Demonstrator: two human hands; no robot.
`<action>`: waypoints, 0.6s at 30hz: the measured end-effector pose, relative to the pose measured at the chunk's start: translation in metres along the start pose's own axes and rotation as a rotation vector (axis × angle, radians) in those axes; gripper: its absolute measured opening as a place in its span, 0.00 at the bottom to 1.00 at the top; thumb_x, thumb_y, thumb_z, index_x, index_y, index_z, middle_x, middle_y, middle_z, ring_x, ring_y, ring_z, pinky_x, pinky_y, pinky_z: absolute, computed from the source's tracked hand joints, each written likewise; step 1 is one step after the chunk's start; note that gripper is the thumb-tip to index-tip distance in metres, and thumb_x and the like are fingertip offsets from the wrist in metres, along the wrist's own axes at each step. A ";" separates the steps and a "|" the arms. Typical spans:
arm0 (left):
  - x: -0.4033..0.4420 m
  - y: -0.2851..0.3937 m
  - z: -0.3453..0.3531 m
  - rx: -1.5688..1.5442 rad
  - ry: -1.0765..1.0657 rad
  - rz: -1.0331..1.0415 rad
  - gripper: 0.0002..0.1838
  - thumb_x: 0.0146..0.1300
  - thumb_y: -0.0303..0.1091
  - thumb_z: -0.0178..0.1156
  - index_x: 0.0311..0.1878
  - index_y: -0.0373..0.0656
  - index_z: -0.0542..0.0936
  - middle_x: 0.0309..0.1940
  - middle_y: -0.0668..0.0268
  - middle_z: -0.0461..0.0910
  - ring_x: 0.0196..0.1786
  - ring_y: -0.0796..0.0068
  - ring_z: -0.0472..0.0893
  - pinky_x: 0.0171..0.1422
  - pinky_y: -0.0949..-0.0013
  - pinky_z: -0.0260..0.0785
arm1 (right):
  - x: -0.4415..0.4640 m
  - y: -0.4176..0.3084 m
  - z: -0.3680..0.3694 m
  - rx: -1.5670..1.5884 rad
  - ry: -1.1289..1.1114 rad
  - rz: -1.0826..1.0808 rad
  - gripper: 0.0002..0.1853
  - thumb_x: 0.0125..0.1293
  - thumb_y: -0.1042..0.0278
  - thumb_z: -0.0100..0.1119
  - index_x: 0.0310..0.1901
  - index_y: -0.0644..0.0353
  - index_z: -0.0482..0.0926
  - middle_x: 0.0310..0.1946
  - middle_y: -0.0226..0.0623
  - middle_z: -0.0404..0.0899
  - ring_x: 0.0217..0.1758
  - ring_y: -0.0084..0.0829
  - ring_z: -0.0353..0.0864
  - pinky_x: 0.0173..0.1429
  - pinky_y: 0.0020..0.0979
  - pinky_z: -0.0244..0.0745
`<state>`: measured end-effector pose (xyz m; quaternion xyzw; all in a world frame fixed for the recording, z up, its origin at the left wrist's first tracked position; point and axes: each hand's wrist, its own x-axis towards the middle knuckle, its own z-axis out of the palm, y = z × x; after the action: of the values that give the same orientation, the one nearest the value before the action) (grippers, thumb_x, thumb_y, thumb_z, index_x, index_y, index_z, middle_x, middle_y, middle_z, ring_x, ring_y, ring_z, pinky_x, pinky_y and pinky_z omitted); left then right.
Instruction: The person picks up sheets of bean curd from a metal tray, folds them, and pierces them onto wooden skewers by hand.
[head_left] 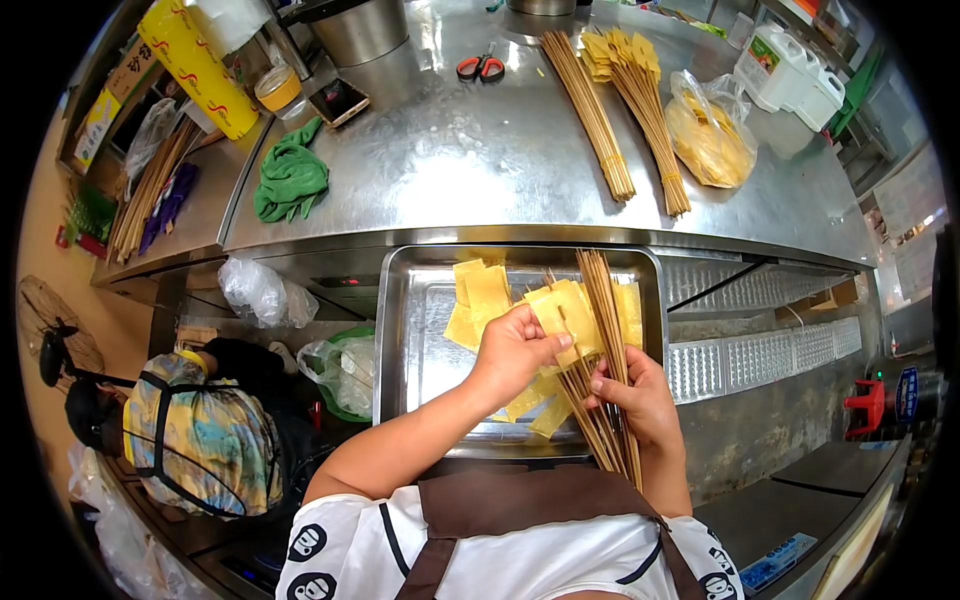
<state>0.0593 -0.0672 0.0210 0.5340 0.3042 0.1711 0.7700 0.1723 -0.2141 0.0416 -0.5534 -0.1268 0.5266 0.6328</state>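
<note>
My left hand (518, 350) pinches a thin yellow sheet (566, 312) between thumb and fingers, over the metal tray (390, 345). A stick tip shows against the sheet. To the right, my right hand (638, 395) is wrapped round a bundle of wooden skewers (603, 300), which points up and away from me. Several skewers below the sheet slant toward my right hand. More yellow sheets (487, 290) lie in the tray on the left, behind the bundle and beneath my hands.
On the steel counter (430, 150) are red-handled scissors (481, 68), a green cloth (291, 175), a skewer bundle (588, 115), skewers with yellow sheets (648, 120) and a plastic bag (708, 135). A person in a patterned shirt (200, 435) is low at the left.
</note>
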 end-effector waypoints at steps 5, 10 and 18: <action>0.001 0.001 0.000 -0.072 -0.028 -0.002 0.11 0.58 0.25 0.61 0.45 0.38 0.75 0.34 0.66 0.81 0.34 0.81 0.80 0.36 0.77 0.72 | -0.002 -0.001 0.001 -0.071 0.016 -0.012 0.10 0.56 0.81 0.59 0.39 0.64 0.70 0.28 0.32 0.75 0.27 0.23 0.78 0.36 0.23 0.76; 0.006 0.007 0.004 -0.243 -0.034 -0.063 0.11 0.59 0.27 0.60 0.43 0.37 0.73 0.32 0.66 0.80 0.30 0.81 0.79 0.32 0.77 0.72 | 0.001 0.005 -0.003 -0.381 0.031 -0.327 0.09 0.58 0.79 0.57 0.41 0.65 0.71 0.31 0.32 0.74 0.31 0.22 0.77 0.38 0.23 0.74; 0.008 0.011 0.006 0.508 0.094 0.047 0.14 0.59 0.32 0.62 0.44 0.35 0.72 0.23 0.64 0.79 0.24 0.78 0.78 0.28 0.74 0.70 | -0.014 -0.014 0.004 -0.136 -0.076 0.038 0.10 0.61 0.76 0.54 0.44 0.66 0.72 0.31 0.32 0.74 0.32 0.25 0.76 0.39 0.27 0.75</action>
<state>0.0699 -0.0630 0.0306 0.7088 0.3602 0.1318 0.5920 0.1711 -0.2213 0.0606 -0.5770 -0.1756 0.5492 0.5784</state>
